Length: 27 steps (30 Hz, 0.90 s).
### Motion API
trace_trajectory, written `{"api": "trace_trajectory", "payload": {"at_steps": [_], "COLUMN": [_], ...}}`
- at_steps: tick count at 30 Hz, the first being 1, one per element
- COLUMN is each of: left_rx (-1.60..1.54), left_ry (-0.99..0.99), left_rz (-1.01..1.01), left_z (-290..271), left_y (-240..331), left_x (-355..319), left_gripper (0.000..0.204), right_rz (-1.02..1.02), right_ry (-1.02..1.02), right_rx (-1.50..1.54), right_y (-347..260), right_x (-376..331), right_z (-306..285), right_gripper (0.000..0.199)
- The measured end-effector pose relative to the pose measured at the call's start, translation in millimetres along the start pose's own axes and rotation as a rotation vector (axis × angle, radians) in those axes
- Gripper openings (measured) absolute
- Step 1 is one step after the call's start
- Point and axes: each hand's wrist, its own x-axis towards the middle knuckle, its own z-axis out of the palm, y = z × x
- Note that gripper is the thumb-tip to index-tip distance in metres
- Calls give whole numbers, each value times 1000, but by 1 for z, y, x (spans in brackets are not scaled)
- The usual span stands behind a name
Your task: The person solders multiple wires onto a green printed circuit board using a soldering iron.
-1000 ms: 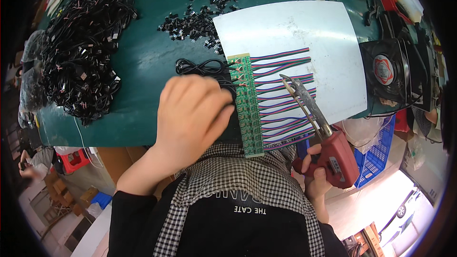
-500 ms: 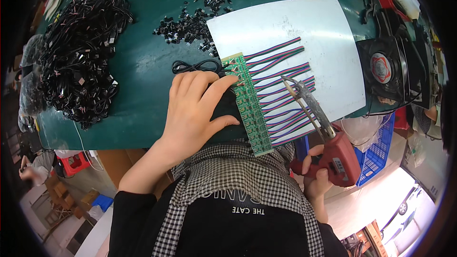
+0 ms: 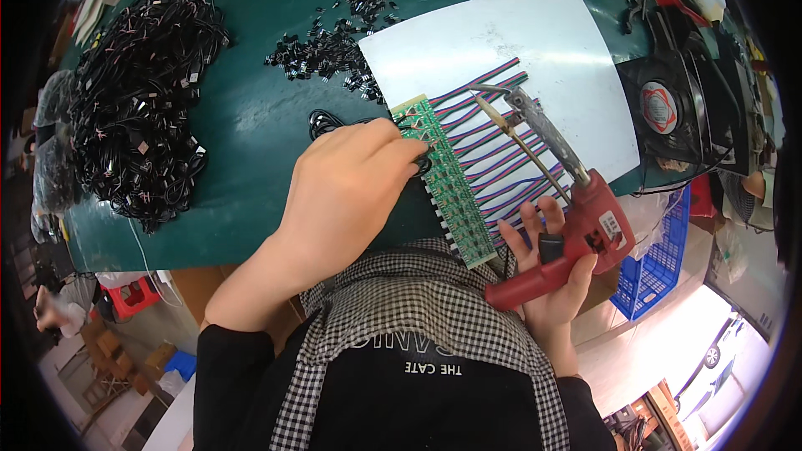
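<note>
Left hand (image 3: 347,192) flat, pinning green circuit strip (image 3: 443,179) | right hand (image 3: 551,284) gripping red soldering gun (image 3: 576,234) | keep tip steady on one pad, strip unmoving.

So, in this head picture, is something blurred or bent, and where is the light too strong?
Head view: sharp at the centre, with the left hand, green circuit strip and red soldering gun clear; the green table edge bends toward the dark rim; the white sheet is bright but not blown out; the lower right corner is overexposed.
</note>
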Motion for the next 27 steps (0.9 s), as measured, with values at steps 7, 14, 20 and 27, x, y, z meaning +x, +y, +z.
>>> {"api": "trace_trajectory", "payload": {"at_steps": [7, 14, 20, 27], "left_rx": [516, 163, 120, 5], "left_ry": [-132, 31, 153, 124], "left_rz": [373, 137, 65, 113], "left_z": [-12, 5, 21, 22], "left_y": [4, -3, -7, -13], "left_x": [14, 6, 4, 5], "left_gripper": [17, 18, 15, 12], "right_rz": [6, 14, 23, 33], "right_ry": [-34, -59, -57, 103], "right_rx": [-13, -1, -4, -222], "right_y": [-2, 0, -4, -17], "right_x": [1, 2, 2, -10], "right_z": [1, -4, 0, -8], "right_gripper": [75, 74, 72, 79]}}
